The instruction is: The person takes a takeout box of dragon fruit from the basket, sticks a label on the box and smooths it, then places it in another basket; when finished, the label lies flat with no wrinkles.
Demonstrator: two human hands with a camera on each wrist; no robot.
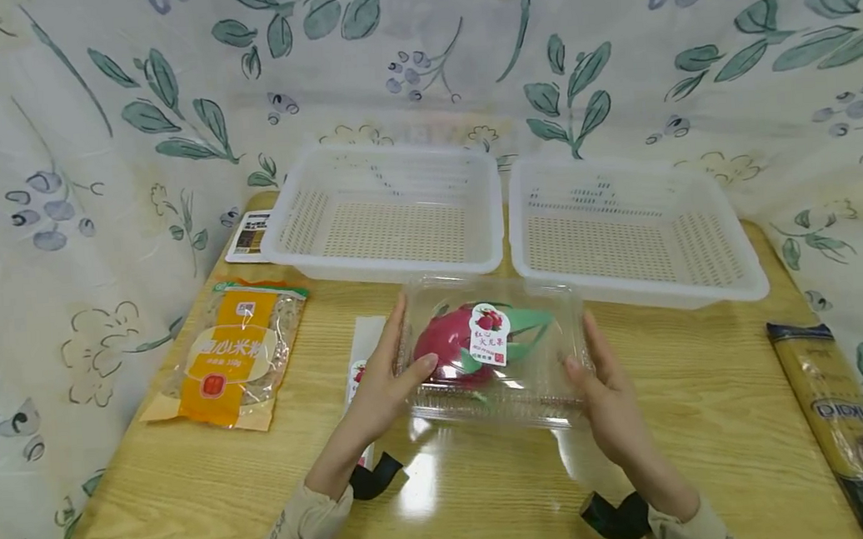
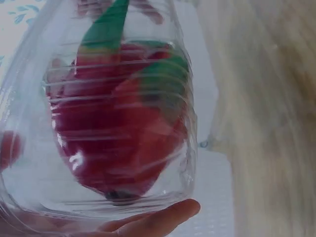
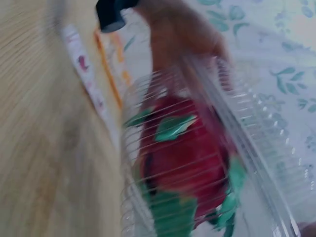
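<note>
Between my two hands is a clear plastic clamshell box [image 1: 537, 379] with a red dragon fruit [image 1: 444, 344] inside, its green leaf tips pointing right. A white label [image 1: 489, 335] with printed fruit sits on the lid. My left hand [image 1: 387, 381] grips the box's left end, thumb on top. At the right end my right hand [image 1: 608, 399] grips it the same way. In the left wrist view the dragon fruit [image 2: 118, 123] shows through the ribbed wall, fingers [image 2: 163, 219] along the box's edge. The box is held up over the table, near the baskets.
Two white plastic baskets [image 1: 394, 268] [image 1: 643, 284] stand side by side at the back. An orange food packet [image 1: 234, 350] lies left, with a white packet [image 1: 249, 236] behind it. A label strip [image 1: 365, 341] lies under my left arm. A yellow-blue pack [image 1: 848, 424] is at the right edge.
</note>
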